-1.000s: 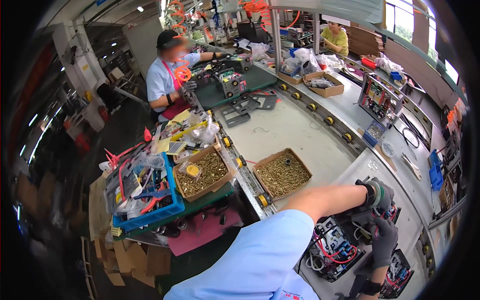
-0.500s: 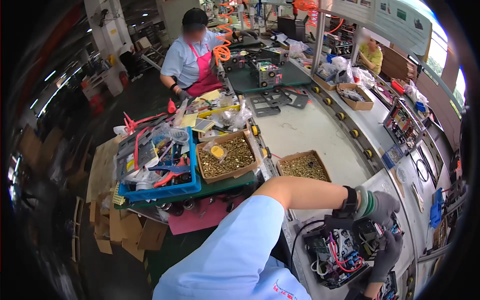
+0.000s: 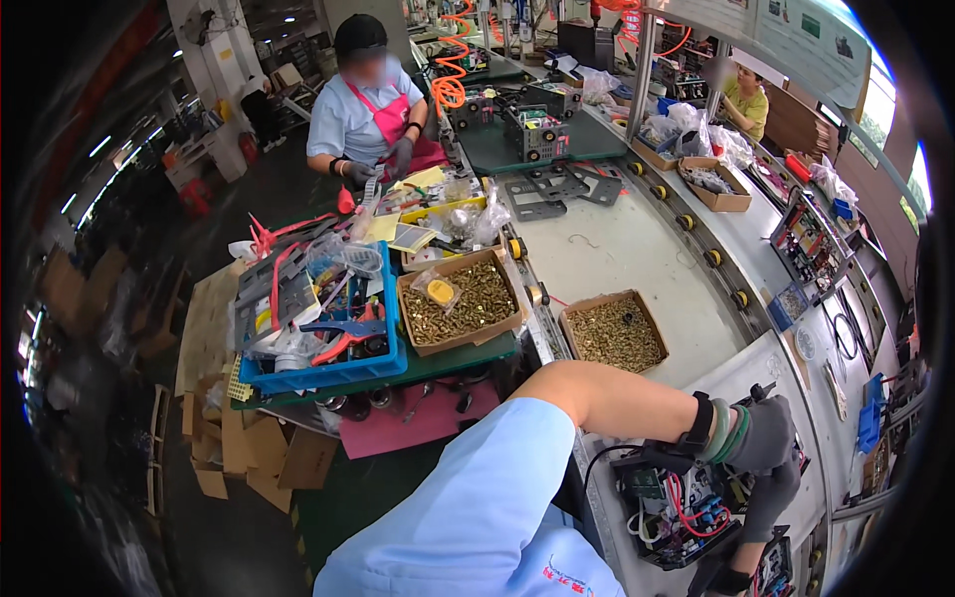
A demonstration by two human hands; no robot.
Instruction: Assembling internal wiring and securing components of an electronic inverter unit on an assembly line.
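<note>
At the lower right, an open black chassis (image 3: pixel 647 485) holds circuit boards and thin red, white and blue wires. My left hand (image 3: pixel 764 435), in a grey glove with green bands at the wrist, is over its far right part. Its fingers are curled, and a small dark piece (image 3: pixel 762 391) shows just beyond them; what it grips is hidden. My right hand (image 3: pixel 771 502), also gloved in grey, rises from below along the chassis's right side and meets the left. The left hand covers its fingertips.
Two cardboard boxes of small brass-coloured fasteners (image 3: pixel 615 333) (image 3: pixel 463 313) stand further off. Left of them is a blue crate (image 3: pixel 323 376) heaped with tools and parts. A co-worker (image 3: pixel 373 119) in a pink apron stands beyond. Flat grey metal plates (image 3: pixel 537 204) lie on the bench.
My left hand has turned and closed over the chassis, and my right hand has moved up against it. The co-worker has drawn both hands in front of the body, holding a light strip.
</note>
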